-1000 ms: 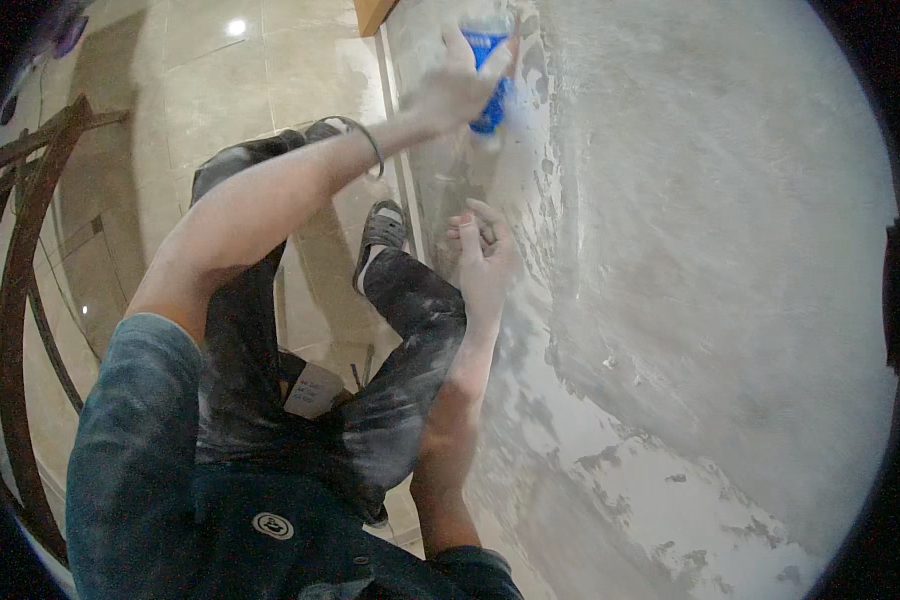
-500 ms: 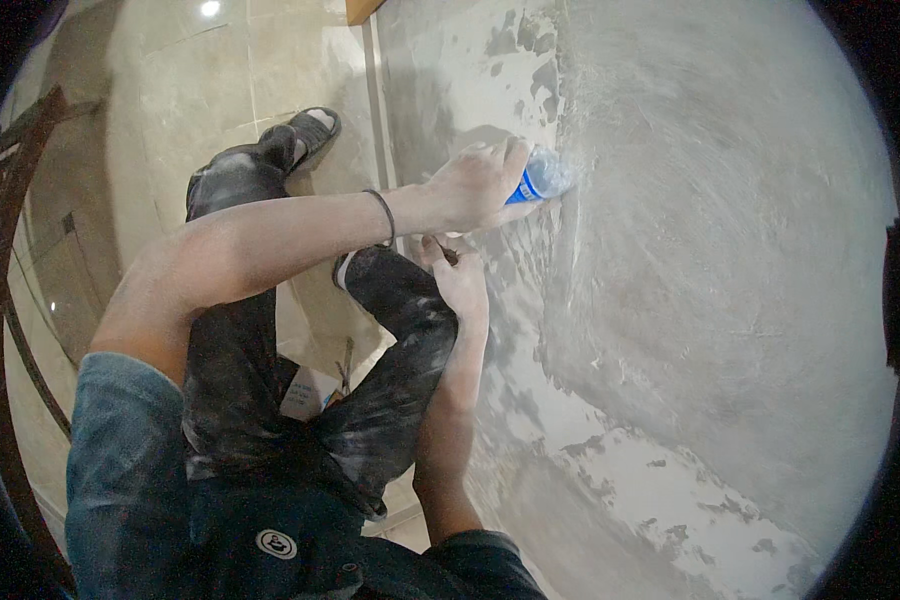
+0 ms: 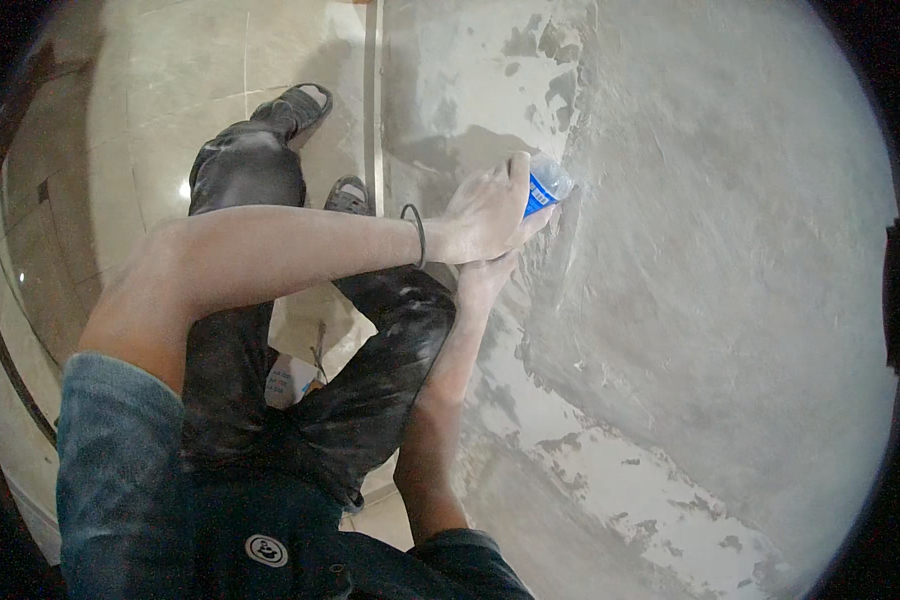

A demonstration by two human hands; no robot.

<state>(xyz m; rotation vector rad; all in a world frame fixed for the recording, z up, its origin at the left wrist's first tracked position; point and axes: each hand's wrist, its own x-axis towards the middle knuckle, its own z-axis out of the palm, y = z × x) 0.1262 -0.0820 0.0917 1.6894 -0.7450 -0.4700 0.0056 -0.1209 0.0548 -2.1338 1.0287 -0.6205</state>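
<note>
A clear plastic bottle with a blue label [image 3: 545,187] is gripped in my left hand [image 3: 482,215], its clear end pointing toward the grey plastered wall. Whether that end touches the plaster I cannot tell. Pale dust covers the hand and forearm, and a black band circles the wrist. Just below, my right hand [image 3: 486,276] meets the underside of the left one. Its fingers are hidden behind the left hand, so what they hold does not show. The wall [image 3: 690,280] carries rough white filler patches [image 3: 620,470] beside the bottle and lower down.
My dusty black trouser legs [image 3: 370,390] are bent beneath my arms. Dark sandals [image 3: 305,105] rest on the tiled floor [image 3: 190,110]. A white container [image 3: 288,380] stands between my legs. A metal strip [image 3: 374,110] runs along the wall's foot.
My right hand has moved up and behind the left; a small dark thing seen in its fingers earlier is now hidden. The bottle has tilted slightly. My head view has shifted.
</note>
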